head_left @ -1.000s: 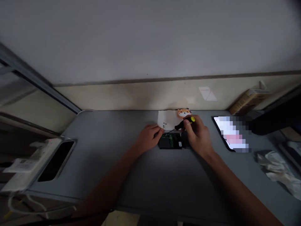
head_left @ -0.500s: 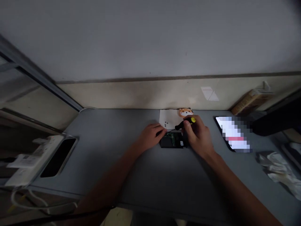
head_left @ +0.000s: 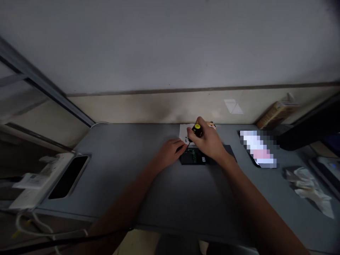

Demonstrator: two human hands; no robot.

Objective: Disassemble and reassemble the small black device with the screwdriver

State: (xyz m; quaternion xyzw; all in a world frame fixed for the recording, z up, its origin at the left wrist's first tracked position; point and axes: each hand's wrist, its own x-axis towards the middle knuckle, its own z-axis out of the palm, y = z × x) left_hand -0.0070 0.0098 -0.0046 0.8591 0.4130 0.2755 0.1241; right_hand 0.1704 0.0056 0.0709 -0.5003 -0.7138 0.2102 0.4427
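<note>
In the head view a black open device (head_left: 186, 159) with a green circuit board lies flat on the grey desk. My left hand (head_left: 170, 153) is at its upper left corner, thumb and fingers pinched together; what they grip there is too small to make out. My right hand (head_left: 212, 141) grips a black screwdriver (head_left: 197, 131) with a yellow end cap. The screwdriver stands steeply, its tip close to my left fingertips at the board's corner. Behind the device lies white paper (head_left: 182, 131) with several small dark screws. A dark flat panel (head_left: 230, 151) shows partly under my right wrist.
An orange-and-white animal-face item (head_left: 212, 125) is mostly hidden behind my right hand. To the right are a lit phone (head_left: 256, 148), crumpled tissue (head_left: 309, 187) and a leaning box (head_left: 276, 114). A dark phone (head_left: 69, 177) and a white power strip (head_left: 47, 182) lie left.
My right hand has moved left and tipped the screwdriver from a low slant to nearly upright. The dark panel has come into sight. My left hand stays at the device's corner.
</note>
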